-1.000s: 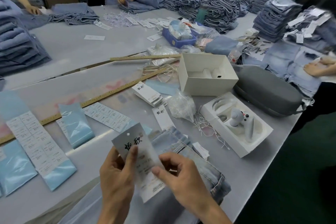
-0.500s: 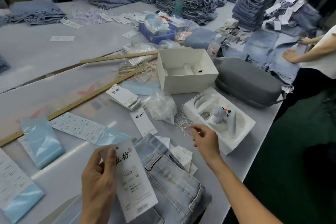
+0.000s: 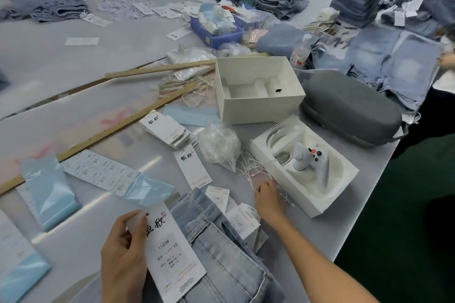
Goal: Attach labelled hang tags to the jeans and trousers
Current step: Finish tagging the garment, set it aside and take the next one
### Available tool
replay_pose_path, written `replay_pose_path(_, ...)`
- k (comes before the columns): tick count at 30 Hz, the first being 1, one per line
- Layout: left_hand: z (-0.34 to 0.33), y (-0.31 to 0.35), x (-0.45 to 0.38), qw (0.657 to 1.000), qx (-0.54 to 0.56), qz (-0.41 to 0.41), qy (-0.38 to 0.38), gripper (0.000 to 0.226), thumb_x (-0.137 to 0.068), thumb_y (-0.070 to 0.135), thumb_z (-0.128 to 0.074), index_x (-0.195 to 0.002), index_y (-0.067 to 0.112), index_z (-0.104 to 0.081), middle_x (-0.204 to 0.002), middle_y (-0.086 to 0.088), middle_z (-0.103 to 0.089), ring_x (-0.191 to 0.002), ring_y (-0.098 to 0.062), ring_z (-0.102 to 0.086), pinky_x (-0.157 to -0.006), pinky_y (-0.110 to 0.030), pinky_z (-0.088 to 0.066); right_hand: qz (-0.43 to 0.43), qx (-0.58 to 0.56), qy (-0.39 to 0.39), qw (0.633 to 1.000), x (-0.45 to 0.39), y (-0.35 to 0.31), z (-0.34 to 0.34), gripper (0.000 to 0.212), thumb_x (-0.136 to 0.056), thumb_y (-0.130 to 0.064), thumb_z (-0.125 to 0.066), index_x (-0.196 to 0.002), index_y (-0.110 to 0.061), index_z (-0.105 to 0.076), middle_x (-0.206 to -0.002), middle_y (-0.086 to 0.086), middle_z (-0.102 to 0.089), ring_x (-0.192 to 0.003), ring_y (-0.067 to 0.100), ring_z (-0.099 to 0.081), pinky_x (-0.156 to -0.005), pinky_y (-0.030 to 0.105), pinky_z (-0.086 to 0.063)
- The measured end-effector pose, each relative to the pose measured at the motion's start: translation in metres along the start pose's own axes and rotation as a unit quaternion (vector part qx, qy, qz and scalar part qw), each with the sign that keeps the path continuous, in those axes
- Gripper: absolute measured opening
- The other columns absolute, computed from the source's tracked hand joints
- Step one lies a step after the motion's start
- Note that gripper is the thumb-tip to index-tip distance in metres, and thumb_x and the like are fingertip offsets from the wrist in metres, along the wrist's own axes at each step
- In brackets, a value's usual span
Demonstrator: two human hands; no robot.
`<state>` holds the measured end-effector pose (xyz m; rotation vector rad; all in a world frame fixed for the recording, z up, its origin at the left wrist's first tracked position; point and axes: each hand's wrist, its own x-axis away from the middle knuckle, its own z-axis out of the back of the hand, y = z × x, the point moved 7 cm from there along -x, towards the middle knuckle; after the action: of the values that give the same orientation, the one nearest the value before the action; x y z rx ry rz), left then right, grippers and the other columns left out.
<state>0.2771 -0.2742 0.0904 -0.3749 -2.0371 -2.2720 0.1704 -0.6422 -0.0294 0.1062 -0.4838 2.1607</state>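
The left hand [image 3: 123, 253] pinches a labelled hang tag [image 3: 172, 256] over the jeans [image 3: 221, 261] at the bench's [image 3: 73, 224] near edge. The right hand [image 3: 269, 200], fingers relaxed and empty, reaches the loose strings [image 3: 248, 170]. No string is threaded yet, and attaching remains.

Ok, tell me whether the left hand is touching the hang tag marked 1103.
Touching. The head view shows the left hand holding the hang tag by its left edge, the thumb lying on the tag's face near the punched hole.
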Motion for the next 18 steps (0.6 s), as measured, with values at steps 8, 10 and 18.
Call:
replay_pose_path(8, -0.003, 0.000, -0.001, 0.999, 0.034, 0.001, 0.004, 0.006, -0.093, 0.031, -0.067, -0.097, 0.035, -0.071, -0.079, -0.005, -0.077, -0.064, -0.021, -0.075, -0.049, -0.025, -0.058, -0.121, -0.540, -0.035, 0.832, 0.032, -0.007, 0.038, 0.013, -0.096, -0.002, -0.056, -0.099, -0.012, -0.064, -0.076, 0.007, -0.072, -0.062, 0.014, -0.057, -0.057, 0.025, -0.046)
replay_pose_path(10, -0.006, 0.001, 0.001, 0.999, 0.046, 0.007, -0.005, 0.019, -0.096, 0.020, -0.067, -0.103, 0.037, -0.065, -0.077, -0.010, -0.076, -0.061, -0.025, -0.074, -0.047, -0.030, -0.058, -0.121, -0.656, -0.075, 0.742, 0.046, -0.029, 0.054, 0.017, -0.098, -0.001, -0.056, -0.104, -0.011, -0.068, -0.081, 0.008, -0.070, -0.061, 0.011, -0.057, -0.056, 0.022, -0.047)
replay_pose_path(18, -0.028, 0.049, 0.019, 0.975, -0.104, -0.185, -0.060, 0.034, -0.094, 0.003, -0.066, -0.093, 0.037, -0.074, -0.094, 0.017, -0.073, -0.087, -0.010, -0.067, -0.070, -0.009, -0.046, 0.055, -0.725, -0.237, 0.644, 0.149, -0.151, 0.124, 0.021, -0.085, -0.012, -0.063, -0.100, -0.009, -0.077, -0.101, 0.020, -0.073, -0.058, 0.013, -0.057, -0.056, 0.023, -0.053)
